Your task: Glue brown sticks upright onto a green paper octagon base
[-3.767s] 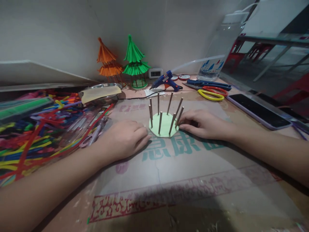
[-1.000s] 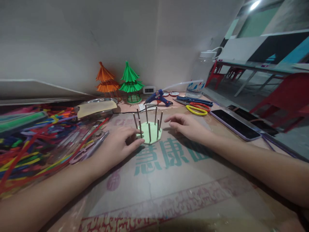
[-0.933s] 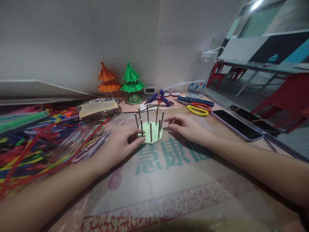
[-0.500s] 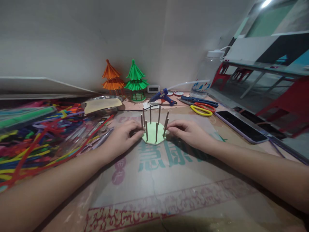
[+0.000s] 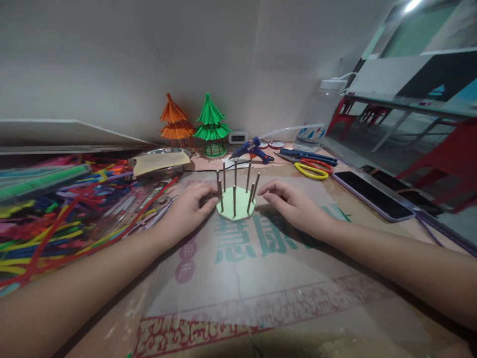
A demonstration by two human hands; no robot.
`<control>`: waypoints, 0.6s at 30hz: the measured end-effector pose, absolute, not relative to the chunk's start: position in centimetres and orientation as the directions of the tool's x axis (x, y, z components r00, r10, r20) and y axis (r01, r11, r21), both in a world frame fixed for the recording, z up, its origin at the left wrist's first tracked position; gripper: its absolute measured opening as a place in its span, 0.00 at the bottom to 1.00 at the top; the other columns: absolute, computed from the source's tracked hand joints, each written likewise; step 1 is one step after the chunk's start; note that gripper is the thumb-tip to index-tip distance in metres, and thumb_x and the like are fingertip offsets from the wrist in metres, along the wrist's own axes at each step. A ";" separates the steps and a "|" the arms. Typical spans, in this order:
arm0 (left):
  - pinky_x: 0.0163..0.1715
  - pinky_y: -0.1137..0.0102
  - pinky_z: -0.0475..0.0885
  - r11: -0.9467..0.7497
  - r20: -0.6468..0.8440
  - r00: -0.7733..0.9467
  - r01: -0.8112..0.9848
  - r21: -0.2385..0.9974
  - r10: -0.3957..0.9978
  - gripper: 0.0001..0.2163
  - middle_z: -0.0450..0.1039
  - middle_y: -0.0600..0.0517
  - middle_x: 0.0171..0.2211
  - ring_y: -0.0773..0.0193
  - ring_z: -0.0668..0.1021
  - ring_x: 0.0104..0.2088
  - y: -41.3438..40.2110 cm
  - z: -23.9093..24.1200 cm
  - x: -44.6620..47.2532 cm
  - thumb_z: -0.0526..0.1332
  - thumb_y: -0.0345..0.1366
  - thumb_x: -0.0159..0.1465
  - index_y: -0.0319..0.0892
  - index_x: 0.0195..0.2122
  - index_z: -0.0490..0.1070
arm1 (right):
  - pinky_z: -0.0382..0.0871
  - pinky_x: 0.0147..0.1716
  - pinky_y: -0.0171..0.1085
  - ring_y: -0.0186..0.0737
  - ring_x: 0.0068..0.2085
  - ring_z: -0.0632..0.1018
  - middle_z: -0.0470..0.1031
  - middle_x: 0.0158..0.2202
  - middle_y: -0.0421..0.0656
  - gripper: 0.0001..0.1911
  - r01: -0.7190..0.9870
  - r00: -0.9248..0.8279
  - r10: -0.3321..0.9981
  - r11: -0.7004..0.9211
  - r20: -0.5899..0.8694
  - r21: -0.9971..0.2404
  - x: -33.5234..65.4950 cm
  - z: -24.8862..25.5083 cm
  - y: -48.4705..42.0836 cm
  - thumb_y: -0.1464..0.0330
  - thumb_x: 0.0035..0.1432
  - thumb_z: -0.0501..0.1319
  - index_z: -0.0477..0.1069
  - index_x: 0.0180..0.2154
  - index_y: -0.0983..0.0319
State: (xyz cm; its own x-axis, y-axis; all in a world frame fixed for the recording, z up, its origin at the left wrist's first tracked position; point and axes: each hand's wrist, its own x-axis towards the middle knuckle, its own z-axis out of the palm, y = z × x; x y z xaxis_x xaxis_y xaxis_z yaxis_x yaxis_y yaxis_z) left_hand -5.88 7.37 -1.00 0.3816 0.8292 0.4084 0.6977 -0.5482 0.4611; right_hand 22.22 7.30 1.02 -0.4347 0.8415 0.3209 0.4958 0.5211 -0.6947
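A light green many-sided base point(image 5: 244, 201) lies flat on the work surface, with several thin brown sticks point(image 5: 234, 201) standing upright around its rim. My left hand point(image 5: 196, 201) is at the base's left edge, its thumb and curled fingers closed on that edge; the exact contact is partly hidden. Just off the right side, my right hand point(image 5: 286, 199) hovers with its thumb and index finger slightly apart, holding nothing. A small gap separates it from the base and the nearest sticks.
An orange tiered tower point(image 5: 174, 119) and a green one point(image 5: 210, 124) stand by the wall. Behind the base lies a blue glue gun point(image 5: 249, 149). Scissors point(image 5: 311, 170), a phone point(image 5: 372, 195) and a water bottle point(image 5: 315, 119) sit rightward. Colourful pipe cleaners point(image 5: 48, 219) cover the left.
The base with its sticks has turned and shifted slightly left. My right fingertips have come away from its right edge, while my left hand stays at the left edge.
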 end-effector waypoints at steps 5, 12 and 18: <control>0.52 0.58 0.72 -0.546 0.449 0.352 0.713 0.440 0.821 0.09 0.78 0.46 0.46 0.55 0.78 0.48 7.2 -1.4 -5.7 0.57 0.33 0.68 0.40 0.45 0.75 | 0.71 0.36 0.38 0.41 0.36 0.79 0.81 0.36 0.45 0.11 0.540 -0.517 0.789 0.601 0.332 -0.589 22.2 0.6 7.3 0.67 0.67 0.53 0.73 0.43 0.61; 0.49 0.62 0.74 -0.475 0.415 0.325 0.812 0.338 0.850 0.12 0.80 0.45 0.47 0.55 0.80 0.48 6.1 1.7 -7.0 0.56 0.30 0.66 0.40 0.47 0.75 | 0.73 0.34 0.41 0.45 0.34 0.81 0.82 0.35 0.47 0.16 0.614 -0.500 0.779 0.627 0.379 -0.478 23.0 0.4 8.2 0.61 0.67 0.51 0.75 0.38 0.60; 0.34 0.70 0.70 -0.142 0.063 0.144 0.989 -0.028 0.988 0.12 0.83 0.51 0.41 0.57 0.82 0.38 5.6 8.6 -11.4 0.56 0.38 0.66 0.47 0.41 0.81 | 0.73 0.36 0.45 0.49 0.37 0.82 0.82 0.37 0.49 0.19 0.653 -0.461 0.816 0.579 0.349 -0.489 23.2 0.2 8.8 0.57 0.67 0.50 0.75 0.38 0.59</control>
